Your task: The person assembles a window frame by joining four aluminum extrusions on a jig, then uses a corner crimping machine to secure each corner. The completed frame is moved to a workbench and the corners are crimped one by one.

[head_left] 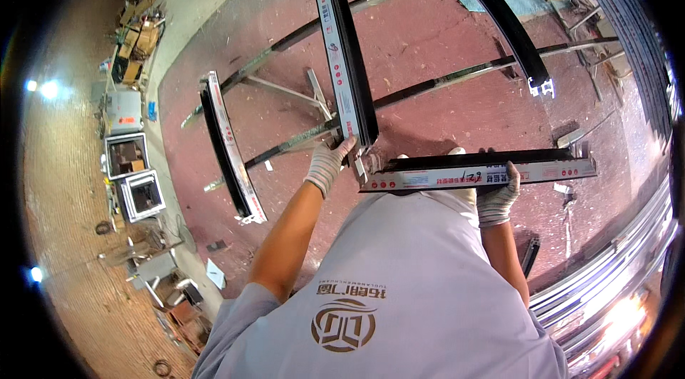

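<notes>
Left hand curled on near end of lengthwise profile, right hand closed around crosswise profile, both gloved

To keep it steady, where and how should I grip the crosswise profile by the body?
Probably right of middle, from the person's side, thumb over the labelled face, like the right hand: the crosswise profile is slim, and its left end lies close to the other held profile.

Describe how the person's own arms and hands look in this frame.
The left hand and right hand wear pale, knit-looking gloves with grey stripes. The forearms are bare. The visible left sleeve is short and light grey, part of a shirt bearing a round brown emblem. No cables show.
</notes>
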`<state>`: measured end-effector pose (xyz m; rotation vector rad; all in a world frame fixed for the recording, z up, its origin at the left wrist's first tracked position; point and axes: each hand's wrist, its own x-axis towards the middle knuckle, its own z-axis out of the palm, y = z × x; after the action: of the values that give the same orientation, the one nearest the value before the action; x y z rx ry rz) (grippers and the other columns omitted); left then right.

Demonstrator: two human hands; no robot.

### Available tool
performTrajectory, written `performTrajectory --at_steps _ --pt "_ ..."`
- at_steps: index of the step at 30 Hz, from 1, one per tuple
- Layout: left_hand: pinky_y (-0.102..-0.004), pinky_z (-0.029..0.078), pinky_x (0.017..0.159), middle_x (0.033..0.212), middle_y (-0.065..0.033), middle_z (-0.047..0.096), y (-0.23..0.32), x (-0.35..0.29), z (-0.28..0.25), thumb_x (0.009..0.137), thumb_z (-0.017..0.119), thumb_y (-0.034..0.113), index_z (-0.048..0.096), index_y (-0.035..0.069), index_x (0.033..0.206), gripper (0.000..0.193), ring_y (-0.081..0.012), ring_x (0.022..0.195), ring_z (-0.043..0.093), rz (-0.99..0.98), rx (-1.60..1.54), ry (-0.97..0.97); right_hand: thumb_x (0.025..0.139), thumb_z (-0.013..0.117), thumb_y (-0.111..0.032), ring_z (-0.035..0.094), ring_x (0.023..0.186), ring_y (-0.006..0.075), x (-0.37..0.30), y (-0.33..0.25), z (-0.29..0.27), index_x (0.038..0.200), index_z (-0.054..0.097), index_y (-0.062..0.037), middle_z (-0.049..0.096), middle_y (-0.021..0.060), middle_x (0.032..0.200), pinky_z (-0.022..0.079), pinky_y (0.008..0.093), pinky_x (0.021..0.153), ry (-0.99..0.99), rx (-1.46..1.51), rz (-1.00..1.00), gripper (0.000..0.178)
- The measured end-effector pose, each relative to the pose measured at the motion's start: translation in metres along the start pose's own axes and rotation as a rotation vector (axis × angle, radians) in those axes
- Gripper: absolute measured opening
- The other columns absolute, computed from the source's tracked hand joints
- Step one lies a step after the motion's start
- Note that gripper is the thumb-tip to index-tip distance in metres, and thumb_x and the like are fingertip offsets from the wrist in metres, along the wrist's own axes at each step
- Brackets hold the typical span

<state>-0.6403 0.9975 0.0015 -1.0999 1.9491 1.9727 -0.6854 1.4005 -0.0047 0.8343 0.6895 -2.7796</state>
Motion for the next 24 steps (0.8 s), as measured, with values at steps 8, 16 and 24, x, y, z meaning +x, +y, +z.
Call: performTrajectory --at_steps 8,16,24 --pt "-0.032 0.056 0.081 0.104 -0.0043 0.074 0.02 -0.015 -0.008 0.097 0.078 0.032 0.072 0.0 0.12 0.04 -0.0149 0.088 0.066 0.004 0.213 -0.009 0.089 0.07 -0.033 0.067 0.116 0.0348 0.017 0.036 -0.009 0.127 0.064 0.0089 0.072 0.0196 0.121 0.048 0.0469 0.11 0.016 0.075 0.053 0.056" --pt "-0.0332 0.056 0.08 0.103 -0.0086 0.074 0.003 -0.006 -0.029 0.097 0.078 0.027 0.07 -0.003 0.119 0.039 -0.0179 0.088 0.067 0.137 0.318 -0.04 0.087 0.073 -0.032 0.064 0.12 0.0373 0.028 0.046 -0.015 0.127 0.064 0.0095 0.07 0.0235 0.124 0.047 0.0466 0.112 -0.017 0.088 0.062 0.058" --pt "-0.0291 0.055 0.081 0.101 -0.0088 0.075 0.008 -0.014 -0.017 0.097 0.074 0.01 0.061 -0.003 0.139 0.046 -0.015 0.087 0.067 0.213 0.404 0.065 0.086 0.074 -0.03 0.067 0.116 0.0379 0.03 0.046 -0.008 0.127 0.063 0.0063 0.071 0.0202 0.121 0.05 0.0494 0.109 0.034 0.092 0.034 0.056"
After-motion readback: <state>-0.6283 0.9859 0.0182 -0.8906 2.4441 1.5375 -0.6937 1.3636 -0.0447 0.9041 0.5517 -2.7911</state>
